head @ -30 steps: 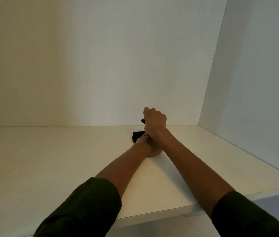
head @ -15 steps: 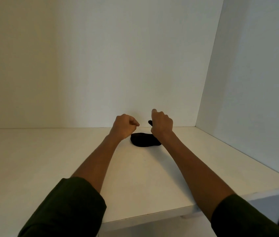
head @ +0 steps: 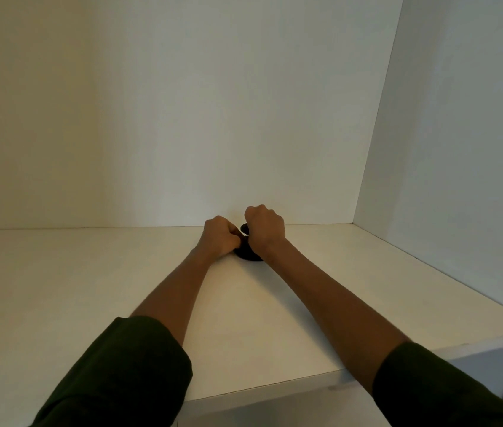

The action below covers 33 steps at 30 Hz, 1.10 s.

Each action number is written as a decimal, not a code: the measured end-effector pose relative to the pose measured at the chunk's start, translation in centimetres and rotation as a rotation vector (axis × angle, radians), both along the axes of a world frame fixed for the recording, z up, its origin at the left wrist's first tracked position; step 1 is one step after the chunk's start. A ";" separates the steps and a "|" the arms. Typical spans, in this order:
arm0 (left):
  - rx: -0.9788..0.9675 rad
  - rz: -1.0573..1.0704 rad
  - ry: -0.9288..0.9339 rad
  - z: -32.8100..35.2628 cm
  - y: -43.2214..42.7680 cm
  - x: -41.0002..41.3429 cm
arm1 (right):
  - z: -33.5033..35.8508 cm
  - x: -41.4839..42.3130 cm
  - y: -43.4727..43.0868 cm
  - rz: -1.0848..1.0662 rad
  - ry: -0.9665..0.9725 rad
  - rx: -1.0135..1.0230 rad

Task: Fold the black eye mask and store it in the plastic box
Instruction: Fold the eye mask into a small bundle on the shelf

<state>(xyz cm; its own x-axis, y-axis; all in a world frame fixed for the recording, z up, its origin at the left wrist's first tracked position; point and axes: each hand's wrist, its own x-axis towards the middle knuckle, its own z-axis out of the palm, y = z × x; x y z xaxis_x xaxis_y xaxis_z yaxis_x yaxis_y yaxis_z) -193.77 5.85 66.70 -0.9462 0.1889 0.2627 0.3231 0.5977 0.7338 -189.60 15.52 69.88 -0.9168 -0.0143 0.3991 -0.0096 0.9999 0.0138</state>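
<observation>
From the head view, both arms reach forward over a white table (head: 59,303) set in a white alcove. The left hand (head: 221,237) and the right hand (head: 265,228) sit close side by side near the back wall (head: 213,118), each curled into a fist with fingers pressed together on the black eye mask (head: 247,253). The mask lies on the table between and under the hands, mostly hidden, a dark patch showing below the knuckles and a bit above between them. The side wall (head: 459,149) stands well to the right of the hands. Bare table spreads wide to the left and toward the front edge (head: 274,388). Dark green sleeves (head: 127,374) cover the upper forearms.
</observation>
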 end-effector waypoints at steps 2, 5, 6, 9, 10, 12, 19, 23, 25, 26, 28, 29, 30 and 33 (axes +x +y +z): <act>0.059 0.026 -0.070 0.1 -0.1 -0.1 | -0.2 -0.1 -0.2 0.011 -0.014 -0.016; 0.238 0.069 -0.219 0.5 0.0 -0.2 | -0.2 0.0 -0.4 0.028 -0.025 -0.064; 0.303 0.075 -0.259 0.7 0.1 -0.1 | -0.1 0.0 -0.4 0.032 -0.011 -0.074; 0.417 0.086 -0.307 1.0 0.3 0.0 | -0.3 -0.3 -0.4 0.031 -0.030 -0.109; 0.422 0.090 -0.309 0.9 0.4 -0.1 | -0.3 -0.3 -0.5 0.035 -0.053 -0.132; 0.386 0.115 -0.292 0.8 0.2 -0.2 | -0.2 -0.6 -0.5 0.028 -0.131 -0.231; 0.323 0.167 -0.217 0.1 0.1 -0.7 | 0.9 -0.5 3.1 0.081 -0.356 -0.881; 0.276 0.156 -0.168 -0.1 0.7 -0.6 | -0.1 -1.5 5.2 0.043 -0.103 -0.639; 0.226 0.164 -0.124 -0.2 0.9 -0.6 | -0.4 -1.9 5.6 0.005 -0.116 -0.491; 0.200 0.173 -0.108 -0.3 0.9 -0.6 | -0.6 -1.9 5.6 0.002 -0.188 -0.404; 0.144 0.176 -0.063 -0.4 1.1 -0.5 | -1.1 -1.9 5.3 0.011 -0.380 -0.252; 0.103 0.177 -0.037 -0.5 1.1 -0.5 | -1.5 -2.0 5.2 0.014 -0.452 -0.210; 0.061 0.175 -0.013 -0.4 1.2 -0.3 | -1.8 -2.0 5.2 0.005 -0.498 -0.193; -0.081 0.107 0.115 -0.6 1.4 -0.1 | -2.3 -2.0 5.5 -0.012 -0.539 -0.182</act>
<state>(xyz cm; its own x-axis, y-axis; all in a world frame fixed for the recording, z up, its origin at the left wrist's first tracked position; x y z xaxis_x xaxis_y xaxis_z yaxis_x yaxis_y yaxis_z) -193.89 7.21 66.12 -0.9268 0.1138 0.3580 0.3333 0.6886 0.6441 -191.59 21.02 67.54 -0.9912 0.0223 -0.1305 0.0436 0.9858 -0.1623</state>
